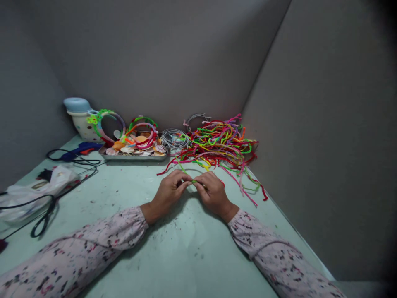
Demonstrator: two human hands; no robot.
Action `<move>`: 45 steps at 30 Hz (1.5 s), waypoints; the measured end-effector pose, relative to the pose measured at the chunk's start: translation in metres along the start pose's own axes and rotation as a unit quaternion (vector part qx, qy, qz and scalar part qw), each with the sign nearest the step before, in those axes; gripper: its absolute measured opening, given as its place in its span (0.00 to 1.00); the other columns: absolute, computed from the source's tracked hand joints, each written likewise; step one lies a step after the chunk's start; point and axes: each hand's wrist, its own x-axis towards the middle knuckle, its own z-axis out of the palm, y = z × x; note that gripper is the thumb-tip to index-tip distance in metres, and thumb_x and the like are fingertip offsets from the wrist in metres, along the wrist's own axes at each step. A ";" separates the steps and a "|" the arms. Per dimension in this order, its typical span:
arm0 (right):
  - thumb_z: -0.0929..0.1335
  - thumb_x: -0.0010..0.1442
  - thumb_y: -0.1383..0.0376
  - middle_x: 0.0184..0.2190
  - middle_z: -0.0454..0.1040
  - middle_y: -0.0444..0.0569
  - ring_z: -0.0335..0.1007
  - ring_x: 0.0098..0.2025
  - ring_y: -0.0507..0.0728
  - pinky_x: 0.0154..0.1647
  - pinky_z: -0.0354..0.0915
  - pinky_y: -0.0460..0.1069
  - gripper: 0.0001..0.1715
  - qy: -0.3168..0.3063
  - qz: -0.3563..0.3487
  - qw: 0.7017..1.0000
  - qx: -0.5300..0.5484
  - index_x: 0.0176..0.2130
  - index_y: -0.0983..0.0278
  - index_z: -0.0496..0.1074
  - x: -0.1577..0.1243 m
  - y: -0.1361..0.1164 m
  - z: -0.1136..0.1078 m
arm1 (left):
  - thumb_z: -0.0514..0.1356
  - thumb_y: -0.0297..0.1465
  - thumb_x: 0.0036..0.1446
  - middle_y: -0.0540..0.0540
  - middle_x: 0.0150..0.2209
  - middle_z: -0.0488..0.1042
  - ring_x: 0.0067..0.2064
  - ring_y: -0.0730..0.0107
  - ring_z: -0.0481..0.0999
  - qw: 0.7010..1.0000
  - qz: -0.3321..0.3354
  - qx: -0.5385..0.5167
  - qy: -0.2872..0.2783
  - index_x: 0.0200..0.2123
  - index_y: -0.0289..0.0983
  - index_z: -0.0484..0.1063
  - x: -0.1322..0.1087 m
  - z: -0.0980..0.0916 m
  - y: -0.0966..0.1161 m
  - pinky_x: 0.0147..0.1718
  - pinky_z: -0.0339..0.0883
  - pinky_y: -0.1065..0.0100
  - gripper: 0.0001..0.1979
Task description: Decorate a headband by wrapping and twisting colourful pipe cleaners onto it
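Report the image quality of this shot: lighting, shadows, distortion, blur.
Head view: the lighting is dim and even, and the right wall darkens toward the frame's edge; the wide lens stretches the sleeves toward the bottom corners; the left hand and right hand cast a soft shadow on the table; no strong glare; the green pipe cleaner looks slightly soft.

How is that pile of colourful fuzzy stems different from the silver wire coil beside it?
The pipe cleaners are multicoloured and fuzzy; the wire coil is plain silver and looks smooth. The pipe cleaners lie in a loose tangle; the coil keeps rounded loops. The pile is much bigger than the coil. Both are long, thin strands.
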 end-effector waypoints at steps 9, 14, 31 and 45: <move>0.64 0.65 0.65 0.32 0.73 0.49 0.66 0.37 0.58 0.40 0.62 0.53 0.07 0.002 0.002 1.000 -0.006 0.39 0.62 0.72 0.002 -0.001 -0.001 | 0.59 0.28 0.60 0.48 0.36 0.72 0.32 0.73 0.70 1.000 0.015 0.013 0.013 0.39 0.38 0.74 -0.001 0.001 -0.002 0.31 0.65 0.72 0.04; 0.64 0.65 0.65 0.32 0.73 0.49 0.65 0.37 0.58 0.40 0.62 0.54 0.07 0.003 -0.001 1.000 -0.010 0.39 0.62 0.72 0.002 -0.001 -0.001 | 0.60 0.27 0.59 0.47 0.34 0.72 0.35 0.71 0.71 1.000 0.021 0.009 0.014 0.37 0.37 0.75 -0.001 0.000 -0.001 0.33 0.65 0.71 0.04; 0.64 0.65 0.66 0.33 0.73 0.50 0.65 0.37 0.58 0.40 0.62 0.54 0.07 -0.003 -0.008 1.000 -0.012 0.40 0.62 0.72 0.002 -0.001 -0.002 | 0.57 0.28 0.61 0.48 0.34 0.69 0.33 0.71 0.69 0.998 -0.010 0.054 -0.020 0.37 0.36 0.72 -0.001 0.000 0.005 0.34 0.64 0.68 0.04; 0.64 0.66 0.65 0.33 0.73 0.50 0.65 0.38 0.58 0.41 0.62 0.54 0.08 -0.003 -0.003 1.000 -0.012 0.40 0.62 0.72 0.001 0.000 -0.001 | 0.55 0.30 0.62 0.47 0.35 0.69 0.35 0.69 0.69 0.997 -0.016 0.065 -0.037 0.36 0.37 0.71 -0.001 -0.001 0.004 0.36 0.63 0.68 0.06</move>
